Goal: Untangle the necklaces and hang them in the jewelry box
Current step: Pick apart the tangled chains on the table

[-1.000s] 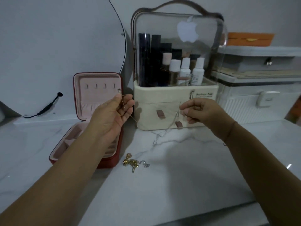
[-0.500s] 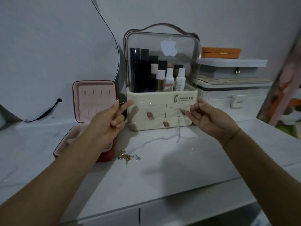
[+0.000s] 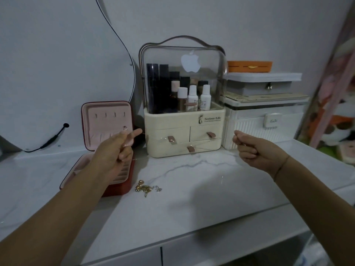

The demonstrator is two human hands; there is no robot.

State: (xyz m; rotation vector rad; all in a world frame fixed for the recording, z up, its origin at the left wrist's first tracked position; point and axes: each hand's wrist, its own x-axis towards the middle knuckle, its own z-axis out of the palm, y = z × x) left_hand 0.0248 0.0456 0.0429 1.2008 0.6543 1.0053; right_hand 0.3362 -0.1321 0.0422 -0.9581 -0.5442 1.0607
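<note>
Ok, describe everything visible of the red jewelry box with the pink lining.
The red jewelry box is a small square case, leather-like outside, pale pink velvety lining inside. It stands open on the white marble-look countertop, lid upright, left of the cream cosmetics organizer. The lid carries a row of four small hooks, all looking bare, above a gathered pocket. The base shows ridged ring slots; the left hand hides part of it.

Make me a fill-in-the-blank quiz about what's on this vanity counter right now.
The lid of the red jewelry box stands ___.
The tangled necklaces lie on the countertop, to the box's ___.
The thin chain runs between the left hand and right hand, crossing in front of the cosmetics organizer's ___.
The sticker on its clear cover is shaped like an ___.
Missing words: open; right; drawers; apple.
</note>
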